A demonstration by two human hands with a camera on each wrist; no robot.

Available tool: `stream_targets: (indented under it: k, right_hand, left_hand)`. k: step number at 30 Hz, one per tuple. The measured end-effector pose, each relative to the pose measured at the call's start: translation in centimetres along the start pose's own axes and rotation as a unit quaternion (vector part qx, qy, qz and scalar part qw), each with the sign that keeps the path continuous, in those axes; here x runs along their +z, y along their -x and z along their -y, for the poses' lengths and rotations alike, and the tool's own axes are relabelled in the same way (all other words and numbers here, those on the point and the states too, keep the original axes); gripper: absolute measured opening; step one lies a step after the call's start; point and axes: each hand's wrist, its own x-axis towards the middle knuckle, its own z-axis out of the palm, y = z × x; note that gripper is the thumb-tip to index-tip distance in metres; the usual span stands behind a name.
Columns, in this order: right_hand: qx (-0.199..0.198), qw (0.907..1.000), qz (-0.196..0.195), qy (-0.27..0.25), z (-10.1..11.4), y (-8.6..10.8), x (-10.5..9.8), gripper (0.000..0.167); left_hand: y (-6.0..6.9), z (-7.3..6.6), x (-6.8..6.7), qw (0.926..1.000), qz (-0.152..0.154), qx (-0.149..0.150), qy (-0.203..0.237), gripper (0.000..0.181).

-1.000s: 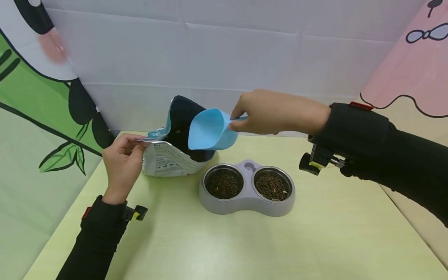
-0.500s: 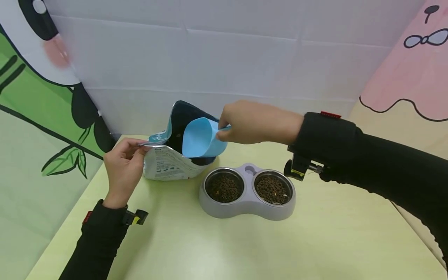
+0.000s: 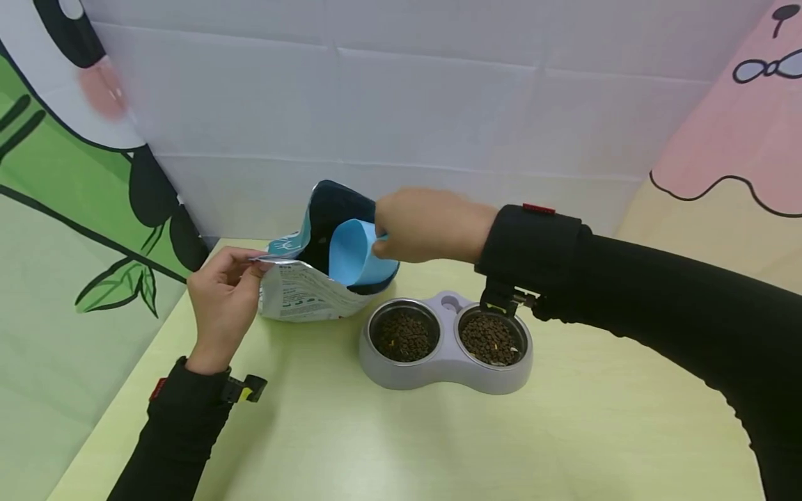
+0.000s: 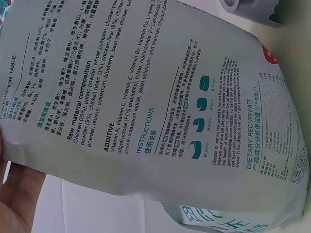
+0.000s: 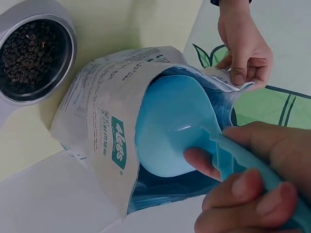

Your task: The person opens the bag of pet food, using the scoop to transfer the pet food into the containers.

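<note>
A pet food bag (image 3: 307, 292), silver and teal with a dark inside, stands with its mouth wide. My left hand (image 3: 223, 299) pinches the bag's left rim between thumb and fingers. In my right hand (image 3: 426, 224) is the handle of a light blue scoop (image 3: 354, 254), its cup partly inside the bag's mouth. The right wrist view shows the fingers (image 5: 243, 189) curled round the handle and the back of the scoop (image 5: 175, 126); what the cup holds is hidden. Printed text covers the bag's side (image 4: 155, 107) in the left wrist view.
In front of the bag, to its right, stands a lilac double feeder (image 3: 445, 348). Its two steel bowls hold brown kibble (image 3: 489, 339). A pale wooden table (image 3: 351, 445) lies beneath, with a white cloth backdrop (image 3: 432, 111) behind and cartoon prints at both sides.
My right hand has moved left and slightly down, carrying the scoop farther into the bag's mouth. The left hand keeps its pinch on the rim, nearly still.
</note>
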Motion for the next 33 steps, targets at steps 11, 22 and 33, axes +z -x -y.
stream_targets:
  k: [11,22,33]
  right_hand:
    - [0.029,0.9984,0.044,0.019,0.2,-1.6,1.5,0.024]
    - [0.031,0.998,0.051,0.024,0.2,-2.9,2.6,0.037]
    - [0.043,0.9961,0.062,0.045,0.5,-4.3,3.4,0.022]
  left_hand:
    - [0.2,-0.2,0.2,0.9999,0.0,0.011,0.0,0.009]
    - [0.2,0.0,0.2,0.9999,0.0,0.013,-0.002,0.008]
    - [0.4,-0.2,0.6,0.9999,-0.002,0.012,0.005,0.008]
